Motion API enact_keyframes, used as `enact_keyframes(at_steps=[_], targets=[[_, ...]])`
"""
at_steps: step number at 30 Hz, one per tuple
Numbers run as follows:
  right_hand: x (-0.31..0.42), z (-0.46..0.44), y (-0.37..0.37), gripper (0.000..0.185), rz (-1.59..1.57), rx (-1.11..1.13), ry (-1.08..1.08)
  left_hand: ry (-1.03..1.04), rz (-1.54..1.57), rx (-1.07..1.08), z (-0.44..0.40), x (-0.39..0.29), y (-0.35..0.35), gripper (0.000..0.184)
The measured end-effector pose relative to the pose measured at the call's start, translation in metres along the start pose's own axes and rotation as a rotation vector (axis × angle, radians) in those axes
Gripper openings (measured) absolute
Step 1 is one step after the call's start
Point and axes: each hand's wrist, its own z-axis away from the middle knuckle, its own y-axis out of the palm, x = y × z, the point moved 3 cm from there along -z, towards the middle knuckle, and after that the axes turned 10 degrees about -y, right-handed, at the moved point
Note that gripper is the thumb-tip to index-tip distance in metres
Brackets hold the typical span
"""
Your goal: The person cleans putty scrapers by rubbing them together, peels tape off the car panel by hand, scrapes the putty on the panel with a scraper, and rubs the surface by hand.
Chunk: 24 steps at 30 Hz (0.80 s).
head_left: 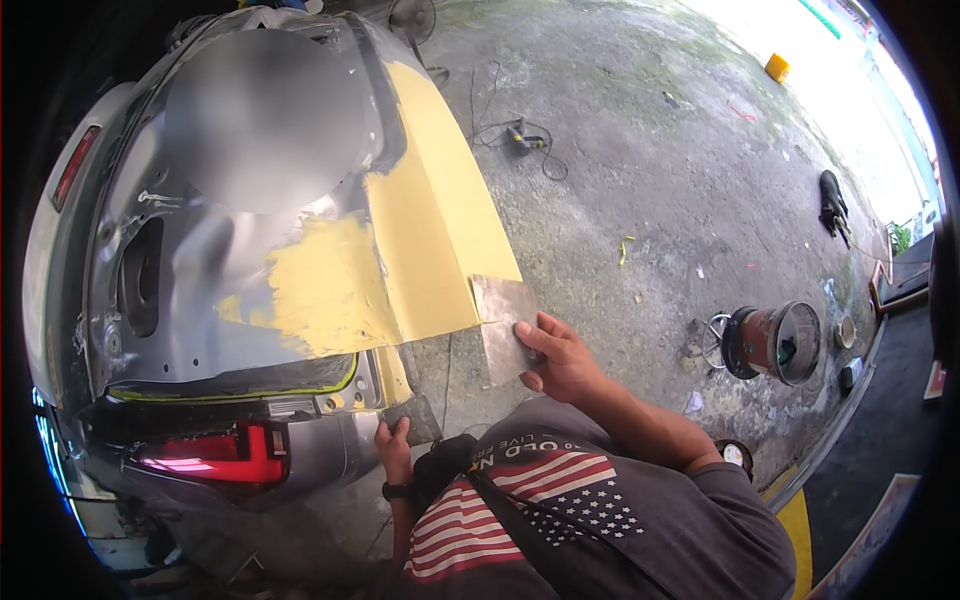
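Note:
My right hand (560, 357) grips a thin metal spreader plate (507, 325) between thumb and fingers. The spreader's upper left corner meets the edge of a car panel coated in yellow body filler (430, 220). Lower down, my left hand (396, 446) is closed on a dark flat mixing plate (420, 418), held beside the car's rear corner. More filler (325, 280) lies in an uneven patch across the bare grey metal panel (215, 290). A round blurred area hides part of that panel. Below it sits a red tail light (225, 455).
On the concrete floor (600, 190) lie a corded power tool (522, 138) and a dark tool (832, 205). A reddish bucket (775, 342) stands at right, near a small can (845, 332). A fan (411, 20) is at the top, and a yellow container (777, 68) at far right.

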Motion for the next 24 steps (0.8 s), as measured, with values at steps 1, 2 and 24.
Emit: enact_keyframes(at_steps=[1,2,24], targets=[[0.000,-0.001,0.001,0.034,0.008,-0.014,-0.003,0.001,0.007,-0.004,0.002,-0.003,0.001,0.014],[0.001,-0.001,0.003,0.035,0.016,-0.028,-0.007,0.002,0.015,-0.009,0.003,-0.005,0.002,0.015],[0.060,0.050,-0.204,0.017,1.056,-0.441,-0.289,0.036,-0.156,-0.167,-0.034,0.068,-0.003,0.039]])
